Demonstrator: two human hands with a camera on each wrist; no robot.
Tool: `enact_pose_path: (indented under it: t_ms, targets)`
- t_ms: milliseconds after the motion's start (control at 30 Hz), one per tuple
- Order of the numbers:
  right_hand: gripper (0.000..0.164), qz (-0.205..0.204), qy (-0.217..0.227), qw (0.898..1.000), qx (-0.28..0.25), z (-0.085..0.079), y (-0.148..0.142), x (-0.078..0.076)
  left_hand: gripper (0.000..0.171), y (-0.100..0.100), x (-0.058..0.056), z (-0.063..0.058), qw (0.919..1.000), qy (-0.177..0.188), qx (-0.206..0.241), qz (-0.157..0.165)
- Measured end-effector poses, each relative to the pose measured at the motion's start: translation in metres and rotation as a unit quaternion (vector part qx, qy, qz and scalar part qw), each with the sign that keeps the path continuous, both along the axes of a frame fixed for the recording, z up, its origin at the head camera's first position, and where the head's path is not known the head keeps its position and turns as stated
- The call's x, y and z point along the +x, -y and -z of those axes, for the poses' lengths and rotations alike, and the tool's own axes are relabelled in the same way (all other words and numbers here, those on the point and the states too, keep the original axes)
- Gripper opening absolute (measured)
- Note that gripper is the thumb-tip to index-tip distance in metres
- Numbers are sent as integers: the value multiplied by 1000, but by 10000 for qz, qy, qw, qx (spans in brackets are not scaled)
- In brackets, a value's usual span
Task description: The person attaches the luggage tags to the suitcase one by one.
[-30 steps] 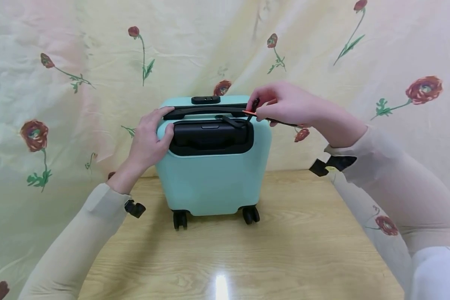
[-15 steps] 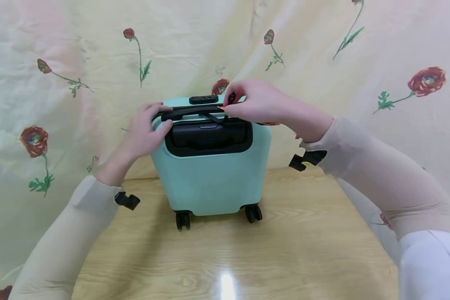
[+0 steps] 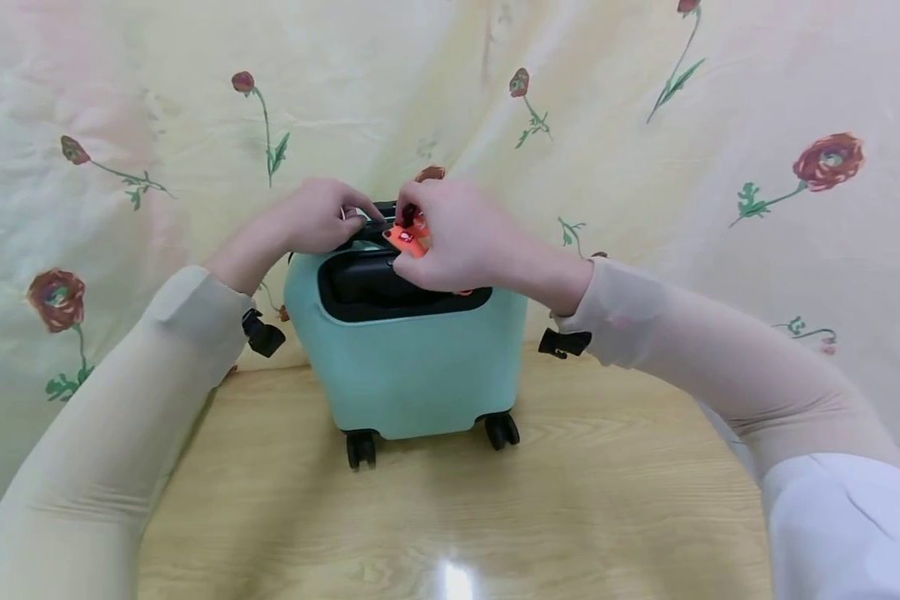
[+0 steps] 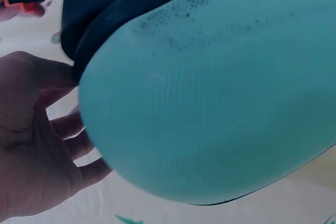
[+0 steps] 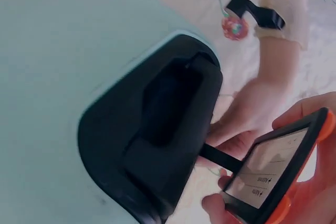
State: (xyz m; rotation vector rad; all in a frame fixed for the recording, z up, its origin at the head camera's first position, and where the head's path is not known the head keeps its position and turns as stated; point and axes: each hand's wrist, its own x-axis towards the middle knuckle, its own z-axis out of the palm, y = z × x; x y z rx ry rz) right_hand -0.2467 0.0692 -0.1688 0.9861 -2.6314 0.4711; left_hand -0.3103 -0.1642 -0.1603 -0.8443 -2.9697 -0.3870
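Observation:
A mint-green suitcase (image 3: 412, 367) stands upright on its black wheels. My right hand (image 3: 461, 237) pinches an orange luggage tag (image 3: 407, 240) above its top. In the right wrist view the tag's other face shows a white address card (image 5: 270, 163) in a black frame, and a black strap (image 5: 223, 157) runs from it toward the suitcase. My left hand (image 3: 315, 218) grips the black carry handle (image 3: 372, 234) at its left part, thumb and index finger close together; its remaining fingers (image 4: 81, 145) lie beside the case. The strap's far end is hidden.
The suitcase stands on a wooden table (image 3: 607, 467). A flower-printed cloth (image 3: 615, 192) hangs close behind. A black telescopic handle recess (image 3: 360, 287) lies in the case's upper front. A combination lock at the top is mostly hidden.
My right hand has carried the luggage tag leftward along the handle, and the tag's orange face has turned into view. My left hand has moved from the case's left corner inward onto the handle.

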Motion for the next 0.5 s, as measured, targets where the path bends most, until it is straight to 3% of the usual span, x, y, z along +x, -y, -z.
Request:
enact_pose_path:
  t_ms: [233, 500]
  targets:
    - [39, -266, -717, 9970, 89, 17, -4, 3, 40, -5, -8, 1, 9999, 65, -119, 52]
    - [40, -455, -599, 9970, 167, 28, -4, 5, 44, -4, -8, -9, 9987, -5, -503, 130]
